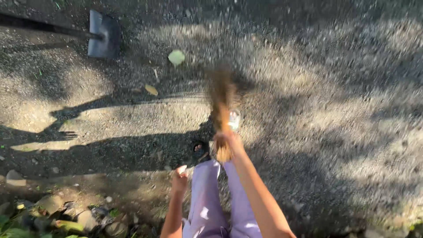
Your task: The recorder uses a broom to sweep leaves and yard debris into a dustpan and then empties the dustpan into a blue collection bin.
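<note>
At the far left of the gravel ground (335, 110), well to the left of the broom and low in the view, we see a heap of grey stones and green leaf litter (53, 216) at the edge of the dirt. Higher up, well to the upper left of the broom, lies a dark flat-bladed dustpan with a long black handle (104, 35), its blade resting on the gravel. Between the dustpan and the broom lie a pale green round leaf (176, 57) and, just below it, a small yellow dry leaf (151, 90), both apart from the bristles. Our left hand (179, 175) hangs low, just left of the broom's grip end, loosely curled above the lilac trousers (207, 198); we cannot tell whether it holds anything. Beside it a dark sandal (199, 150) shows near the broom's base. The bundled straw broom of brown twigs (220, 101) stretches upward over the gravel, blurred, its tips fanning out near the pale green leaf. Our right hand (227, 143) is wrapped tightly around the broom's bound lower end, fingers closed about the bundle.
</note>
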